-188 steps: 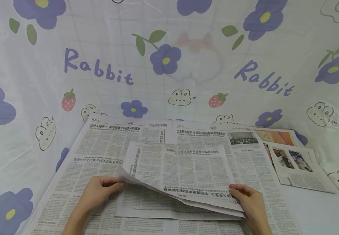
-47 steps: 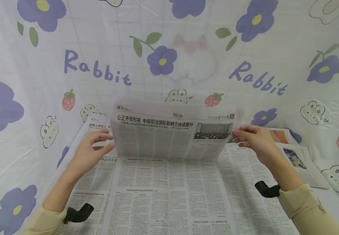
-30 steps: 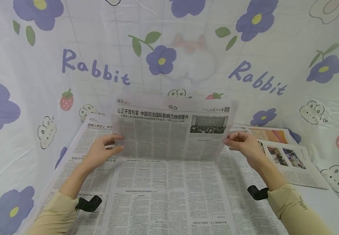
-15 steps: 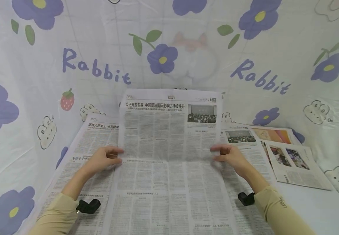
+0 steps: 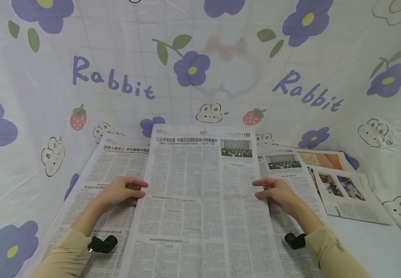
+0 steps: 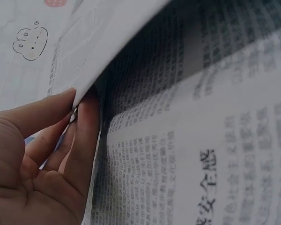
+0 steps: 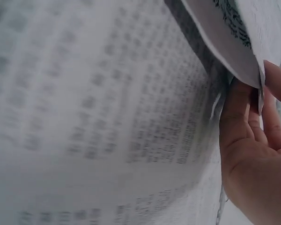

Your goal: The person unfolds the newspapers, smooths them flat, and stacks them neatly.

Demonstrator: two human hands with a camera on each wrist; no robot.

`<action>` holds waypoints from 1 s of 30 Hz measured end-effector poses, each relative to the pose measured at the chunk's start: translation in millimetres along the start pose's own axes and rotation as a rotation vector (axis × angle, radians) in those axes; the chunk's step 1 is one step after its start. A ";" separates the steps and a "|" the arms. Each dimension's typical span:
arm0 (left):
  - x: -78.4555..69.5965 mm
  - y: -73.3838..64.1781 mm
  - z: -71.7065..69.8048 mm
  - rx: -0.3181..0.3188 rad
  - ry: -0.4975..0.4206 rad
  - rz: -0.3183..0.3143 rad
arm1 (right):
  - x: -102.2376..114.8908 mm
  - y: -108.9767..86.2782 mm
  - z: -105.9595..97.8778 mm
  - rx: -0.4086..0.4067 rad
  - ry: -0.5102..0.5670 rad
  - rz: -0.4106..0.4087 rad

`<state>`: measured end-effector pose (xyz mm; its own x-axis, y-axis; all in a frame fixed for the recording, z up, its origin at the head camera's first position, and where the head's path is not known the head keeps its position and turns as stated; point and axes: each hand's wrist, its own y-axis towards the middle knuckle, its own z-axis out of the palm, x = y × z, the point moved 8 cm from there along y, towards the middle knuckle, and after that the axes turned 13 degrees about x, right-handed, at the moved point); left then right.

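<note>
From the head we look forward and down at the newspaper (image 5: pixel 202 216); both wrist views share it close up, left hand (image 6: pixel 42 154) at 8 o'clock, right hand (image 7: pixel 255 154) at 4.

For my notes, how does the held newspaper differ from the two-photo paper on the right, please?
The newspaper is pinched at both edges; the two-photo paper lies untouched. The newspaper shows one greyish photo; the paper, two colourful photos. The newspaper looks larger than the paper. Both carry printed text.
</note>
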<state>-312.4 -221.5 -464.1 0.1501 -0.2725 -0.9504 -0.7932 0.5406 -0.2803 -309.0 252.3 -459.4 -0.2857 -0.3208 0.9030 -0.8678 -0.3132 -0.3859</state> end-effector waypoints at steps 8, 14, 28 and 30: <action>8.4 -0.5 1.1 0.057 -0.071 -0.040 | -15.3 -3.0 2.6 0.041 0.133 0.051; 16.0 -2.2 -0.3 0.058 -0.111 -0.054 | -18.0 -4.2 0.7 0.045 0.136 0.043; 20.5 -1.6 1.8 0.134 -0.234 -0.025 | -25.8 -4.3 -4.9 0.032 0.150 0.037; 20.1 -0.9 1.8 0.134 -0.228 -0.026 | -26.9 -4.5 -5.8 0.015 0.163 0.044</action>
<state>-307.6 -226.1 -483.2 0.3106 -0.1090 -0.9443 -0.7043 0.6408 -0.3057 -299.7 267.5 -480.8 -0.3865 -0.1856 0.9034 -0.8472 -0.3158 -0.4273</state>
